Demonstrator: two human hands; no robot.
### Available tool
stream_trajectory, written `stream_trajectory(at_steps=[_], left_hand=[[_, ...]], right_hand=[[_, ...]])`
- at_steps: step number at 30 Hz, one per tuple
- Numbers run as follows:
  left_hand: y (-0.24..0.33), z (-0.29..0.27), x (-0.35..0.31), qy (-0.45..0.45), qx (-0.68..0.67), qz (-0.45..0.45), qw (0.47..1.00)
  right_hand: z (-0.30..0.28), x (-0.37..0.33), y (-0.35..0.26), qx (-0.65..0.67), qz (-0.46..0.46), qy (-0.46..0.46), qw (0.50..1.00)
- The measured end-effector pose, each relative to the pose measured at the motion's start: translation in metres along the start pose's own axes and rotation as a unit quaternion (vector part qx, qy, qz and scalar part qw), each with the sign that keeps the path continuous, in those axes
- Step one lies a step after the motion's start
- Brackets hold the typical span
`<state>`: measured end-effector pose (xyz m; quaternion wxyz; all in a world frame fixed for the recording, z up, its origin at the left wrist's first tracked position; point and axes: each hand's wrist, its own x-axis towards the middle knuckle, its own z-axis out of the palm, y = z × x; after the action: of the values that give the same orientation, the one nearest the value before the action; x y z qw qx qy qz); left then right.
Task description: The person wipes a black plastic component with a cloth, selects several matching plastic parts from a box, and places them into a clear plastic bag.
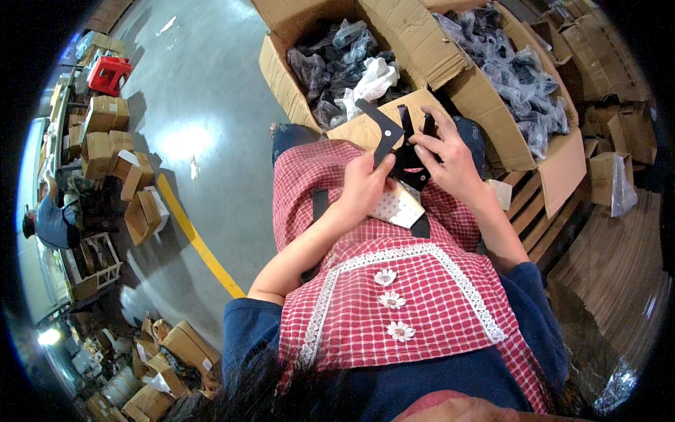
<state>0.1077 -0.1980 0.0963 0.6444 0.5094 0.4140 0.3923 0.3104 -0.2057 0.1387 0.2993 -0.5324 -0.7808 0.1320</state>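
Observation:
Over my lap, my left hand (364, 186) is closed on a black L-shaped bracket (388, 135) with a pale round spot near its corner. Its thumb presses on the lower arm of the bracket. My right hand (452, 156) has bent fingers around a second black flat part (408, 156), whose full shape is hidden by the fingers and the overlap. A narrow black end (428, 125) shows between those fingers. Under both hands, a white piece with a dotted pattern (395, 204) lies on the red checked apron (309, 165).
Ahead stands an open cardboard box (285, 81) of dark plastic-wrapped parts. Another box (485, 116) of wrapped parts is at right, above a wooden pallet (524, 204). Flattened cardboard (612, 260) is stacked far right. At left, a person (55, 224) is near shelves and cartons (105, 114).

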Motion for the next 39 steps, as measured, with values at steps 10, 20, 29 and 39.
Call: stream_trajectory(at_steps=[10,20,29,39], left_hand=[[-0.006,0.001,0.000,-0.006,0.027,0.000,1.000],[-0.008,-0.001,-0.001,-0.027,0.104,0.026,0.994],[0.009,0.003,-0.004,-0.006,0.046,0.003,0.999],[0.008,0.002,0.000,-0.007,0.074,0.026,0.997]], right_hand=[[0.005,-0.004,-0.012,-0.065,0.030,-0.026,0.997],[0.006,0.019,0.018,0.187,0.180,-0.035,0.965],[0.020,0.008,0.028,0.235,0.220,0.101,0.941],[0.008,-0.031,0.004,0.543,0.378,-0.043,0.749]])
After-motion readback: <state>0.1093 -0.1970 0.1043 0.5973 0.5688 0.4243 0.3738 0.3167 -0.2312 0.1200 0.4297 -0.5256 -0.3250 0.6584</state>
